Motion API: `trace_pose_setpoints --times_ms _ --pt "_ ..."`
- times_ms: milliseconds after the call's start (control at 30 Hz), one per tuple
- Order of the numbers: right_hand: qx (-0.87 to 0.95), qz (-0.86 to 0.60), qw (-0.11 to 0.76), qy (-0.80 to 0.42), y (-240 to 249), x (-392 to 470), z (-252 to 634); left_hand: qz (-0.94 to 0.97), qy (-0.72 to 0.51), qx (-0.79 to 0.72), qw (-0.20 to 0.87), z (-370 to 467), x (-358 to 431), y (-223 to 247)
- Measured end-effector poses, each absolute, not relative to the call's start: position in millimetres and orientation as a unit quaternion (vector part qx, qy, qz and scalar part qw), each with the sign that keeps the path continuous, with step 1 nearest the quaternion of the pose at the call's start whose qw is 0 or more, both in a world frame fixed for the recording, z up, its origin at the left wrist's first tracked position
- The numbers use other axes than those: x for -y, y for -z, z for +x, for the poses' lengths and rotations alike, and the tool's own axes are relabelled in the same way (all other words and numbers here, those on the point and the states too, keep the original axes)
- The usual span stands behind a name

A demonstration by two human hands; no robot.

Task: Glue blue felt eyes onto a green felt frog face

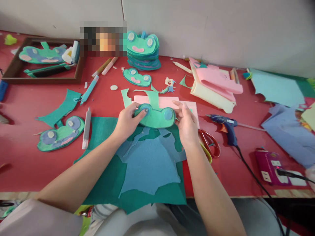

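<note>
A green felt frog face (157, 118) with blue round eyes is above the sheets at the table's front. My left hand (129, 119) pinches its left end, the thumb pressed on the left eye. At the frog's right edge is my right hand (185, 121), fingers loosely apart and forefinger raised; whether its fingertips touch the felt is hard to tell. Beneath lie a cut blue felt sheet (152, 164) and a dark green felt sheet (103, 183). Pink sheets (192, 106) and a light green scrap (154, 98) lie just behind.
Red-handled scissors (214, 144) and a glue gun (225, 124) lie right, near a purple power socket (267, 167). A stack of frog faces (142, 54) stands at the back. At left are a brown tray (80, 67), a finished frog face (60, 136) and a marker-like tube (86, 127).
</note>
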State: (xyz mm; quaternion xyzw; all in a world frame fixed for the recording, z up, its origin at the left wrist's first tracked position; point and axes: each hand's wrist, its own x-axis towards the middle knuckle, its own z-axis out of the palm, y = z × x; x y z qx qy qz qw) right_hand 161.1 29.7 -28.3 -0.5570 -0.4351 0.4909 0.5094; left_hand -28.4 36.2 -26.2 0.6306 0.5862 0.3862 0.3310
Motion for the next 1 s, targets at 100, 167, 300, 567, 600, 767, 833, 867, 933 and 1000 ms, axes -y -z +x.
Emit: trace_pose_setpoints --times_ms 100,167,300,567,600,767,833,867,933,1000 --pt "0.446 -0.560 0.483 -0.504 28.5 -30.6 160.4 0.622 -0.398 -0.588 0.330 -29.8 -37.4 28.0" --pt "0.454 -0.564 0.479 -0.497 28.3 -30.7 159.2 0.614 -0.406 -0.587 0.337 -30.8 -38.1 29.2" --pt "0.464 -0.558 0.481 -0.491 27.5 -29.2 157.6 0.610 -0.406 -0.590 0.339 -31.7 -38.7 29.7" --pt "0.464 -0.571 0.490 -0.467 29.1 -29.5 159.7 0.613 -0.398 -0.578 0.364 -29.2 -36.8 26.6" --pt "0.465 -0.570 0.491 -0.466 29.3 -29.7 159.8 0.613 -0.396 -0.580 0.363 -29.0 -36.8 26.4" --pt "0.473 -0.575 0.489 -0.455 28.9 -29.3 159.6 0.616 -0.386 -0.594 0.345 -28.5 -36.6 25.2" --pt "0.471 -0.578 0.489 -0.453 28.7 -28.7 159.5 0.616 -0.386 -0.595 0.343 -28.2 -36.3 24.9" --pt "0.470 -0.578 0.490 -0.453 28.5 -28.5 159.4 0.616 -0.386 -0.595 0.342 -28.2 -36.2 24.9" --pt "0.469 -0.574 0.492 -0.456 27.9 -28.1 159.3 0.616 -0.387 -0.594 0.342 -28.3 -36.0 25.1" --pt "0.469 -0.573 0.492 -0.458 27.3 -27.8 159.3 0.615 -0.388 -0.593 0.345 -28.6 -35.9 25.5"
